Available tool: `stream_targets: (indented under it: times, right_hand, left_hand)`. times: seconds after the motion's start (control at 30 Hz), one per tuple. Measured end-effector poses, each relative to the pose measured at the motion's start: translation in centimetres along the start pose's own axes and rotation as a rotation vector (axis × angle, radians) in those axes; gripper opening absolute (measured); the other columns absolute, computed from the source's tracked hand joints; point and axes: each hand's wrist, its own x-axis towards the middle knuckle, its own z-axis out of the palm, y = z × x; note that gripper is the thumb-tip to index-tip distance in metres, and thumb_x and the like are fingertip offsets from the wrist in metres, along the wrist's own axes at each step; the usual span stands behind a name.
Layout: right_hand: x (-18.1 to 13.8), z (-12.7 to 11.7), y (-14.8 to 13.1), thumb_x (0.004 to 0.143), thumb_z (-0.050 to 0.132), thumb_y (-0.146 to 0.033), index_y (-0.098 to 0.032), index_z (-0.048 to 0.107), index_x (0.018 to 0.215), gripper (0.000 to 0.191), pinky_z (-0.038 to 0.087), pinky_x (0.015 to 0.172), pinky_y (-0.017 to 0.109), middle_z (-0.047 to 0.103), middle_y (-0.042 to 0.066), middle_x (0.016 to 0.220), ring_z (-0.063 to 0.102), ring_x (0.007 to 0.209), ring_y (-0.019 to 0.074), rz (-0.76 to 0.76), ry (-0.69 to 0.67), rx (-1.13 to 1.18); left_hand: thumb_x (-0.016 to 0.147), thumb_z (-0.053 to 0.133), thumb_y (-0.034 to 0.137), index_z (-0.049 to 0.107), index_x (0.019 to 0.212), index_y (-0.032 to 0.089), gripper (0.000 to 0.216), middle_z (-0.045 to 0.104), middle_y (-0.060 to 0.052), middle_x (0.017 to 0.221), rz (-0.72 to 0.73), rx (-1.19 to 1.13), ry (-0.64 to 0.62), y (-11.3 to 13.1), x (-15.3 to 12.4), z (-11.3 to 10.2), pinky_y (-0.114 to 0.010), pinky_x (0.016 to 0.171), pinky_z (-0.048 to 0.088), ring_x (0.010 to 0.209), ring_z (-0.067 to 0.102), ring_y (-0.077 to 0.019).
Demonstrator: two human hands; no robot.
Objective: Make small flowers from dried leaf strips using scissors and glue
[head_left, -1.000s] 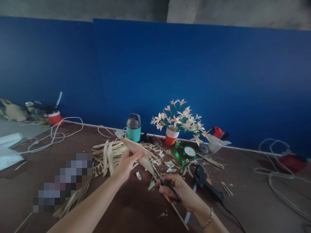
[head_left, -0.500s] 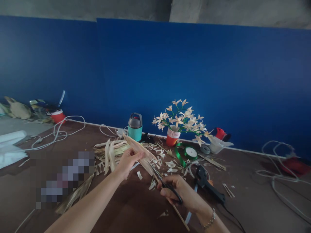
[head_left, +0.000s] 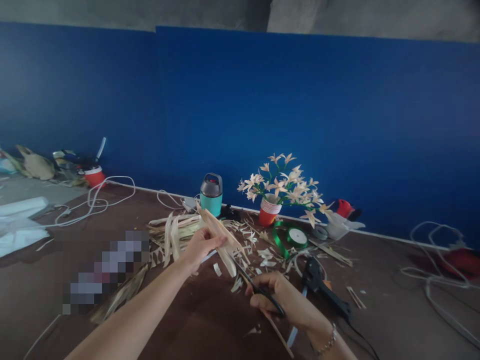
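Note:
My left hand (head_left: 200, 247) pinches a pale dried corn husk (head_left: 224, 244) between thumb and fingers, its pointed end tilted up and away from me. My right hand (head_left: 275, 295) is wrapped round a pair of scissors (head_left: 249, 281) with black handles. Their blades point up and left and meet the husk's lower edge, where a narrow slit parts it into two flaps. Below the right hand, a thin stick (head_left: 278, 334) slants across the table. Husk scraps (head_left: 237, 285) lie beneath the blades.
Loose husks (head_left: 174, 232) lie left of my left hand. A black glue gun (head_left: 325, 290) rests right of the scissors. Behind are green ribbon (head_left: 298, 237), husk flowers (head_left: 285, 187) in red cups (head_left: 268, 215), and a teal jar (head_left: 211, 202). White cables (head_left: 431, 275) trail at right.
The husk's right flap has dropped and spread from the left one, so the slit is wider. The scissors stay at its lower edge. The whole view has shifted slightly.

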Motion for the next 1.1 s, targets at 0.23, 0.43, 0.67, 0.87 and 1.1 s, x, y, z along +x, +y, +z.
stream_targets:
  times: [0.23, 0.43, 0.67, 0.87, 1.1]
  right_hand:
    - [0.04, -0.22, 0.59, 0.068, 0.071, -0.036, -0.012, 0.062, 0.078, 0.027, 0.027, 0.035, 0.013, 0.047, -0.007, 0.050, 0.039, 0.040, 0.0036, 0.027, -0.007, 0.000]
    - [-0.02, -0.23, 0.48, 0.066, 0.072, -0.036, -0.012, 0.063, 0.078, 0.028, 0.029, 0.035, 0.012, 0.048, -0.006, 0.050, 0.040, 0.040, 0.0037, 0.052, 0.004, -0.015]
    - [-0.11, -0.16, -0.11, 0.065, 0.073, -0.036, -0.013, 0.062, 0.075, 0.028, 0.029, 0.033, 0.013, 0.046, -0.007, 0.047, 0.039, 0.038, 0.0037, 0.077, 0.003, -0.007]
    - [-0.14, -0.34, 0.02, 0.064, 0.075, -0.035, -0.012, 0.063, 0.073, 0.027, 0.028, 0.033, 0.013, 0.049, -0.007, 0.047, 0.039, 0.037, 0.0029, 0.087, -0.007, -0.013]
    - [-0.20, -0.40, -0.09, 0.065, 0.073, -0.034, -0.012, 0.063, 0.077, 0.027, 0.031, 0.033, 0.012, 0.052, -0.006, 0.046, 0.043, 0.036, 0.0038, 0.123, -0.009, -0.020]
  left_hand:
    - [0.058, 0.080, 0.029, 0.068, 0.072, 0.013, 0.024, 0.069, -0.003, 0.066, -0.026, 0.030, -0.025, 0.20, 0.01, 0.01, -0.027, 0.064, 0.047, 0.063, 0.063, -0.0160]
    - [0.055, 0.081, 0.031, 0.068, 0.069, 0.014, 0.026, 0.067, -0.002, 0.062, -0.037, 0.034, -0.030, 0.63, -0.14, 0.28, -0.027, 0.064, 0.046, 0.060, 0.062, -0.0152]
    - [0.058, 0.080, 0.028, 0.069, 0.068, 0.014, 0.021, 0.068, -0.003, 0.062, -0.003, 0.040, -0.046, 0.33, -0.01, 0.02, -0.025, 0.059, 0.045, 0.058, 0.061, -0.0155]
    - [0.056, 0.081, 0.029, 0.069, 0.064, 0.014, 0.020, 0.066, -0.003, 0.061, -0.044, 0.074, -0.048, 0.57, -0.08, 0.05, -0.026, 0.059, 0.045, 0.058, 0.059, -0.0154]
    - [0.055, 0.081, 0.028, 0.068, 0.065, 0.014, 0.022, 0.066, -0.002, 0.061, -0.061, 0.068, -0.045, 0.48, 0.01, 0.01, -0.026, 0.061, 0.046, 0.059, 0.060, -0.0146]
